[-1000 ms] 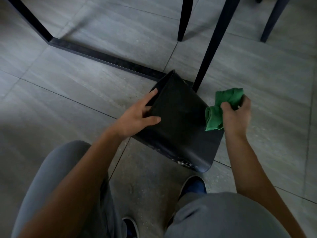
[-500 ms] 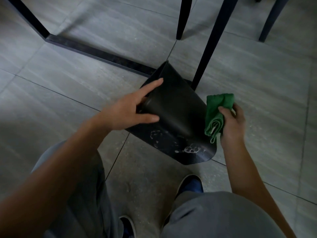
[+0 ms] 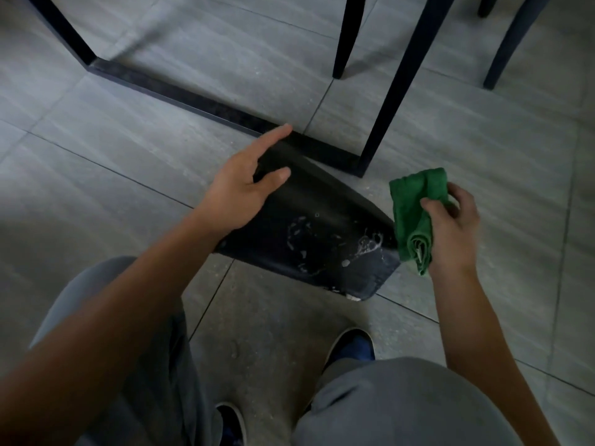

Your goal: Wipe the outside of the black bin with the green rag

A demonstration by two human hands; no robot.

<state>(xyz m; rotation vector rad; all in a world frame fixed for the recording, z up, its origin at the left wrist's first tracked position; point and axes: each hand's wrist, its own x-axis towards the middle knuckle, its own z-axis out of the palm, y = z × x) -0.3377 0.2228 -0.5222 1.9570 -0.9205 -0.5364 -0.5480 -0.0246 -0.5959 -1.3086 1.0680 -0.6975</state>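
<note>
The black bin (image 3: 325, 220) lies tipped on its side on the grey tiled floor, its base end toward me. White soapy smears mark the upturned side near that end. My left hand (image 3: 244, 185) grips the far, upper-left part of the bin, thumb on the top face and fingers over its edge. My right hand (image 3: 450, 226) holds the bunched green rag (image 3: 415, 217) just off the bin's right edge, the cloth close to that edge.
A black metal table frame bar (image 3: 180, 91) runs along the floor behind the bin, with an upright leg (image 3: 396, 88) just beyond it. Dark chair legs (image 3: 346, 33) stand further back. My knees and shoes (image 3: 351, 346) are below the bin.
The bin has been rolled further over by my left hand, bringing the smeared side up. My right hand with the rag has shifted slightly right and down, staying off the bin's edge.
</note>
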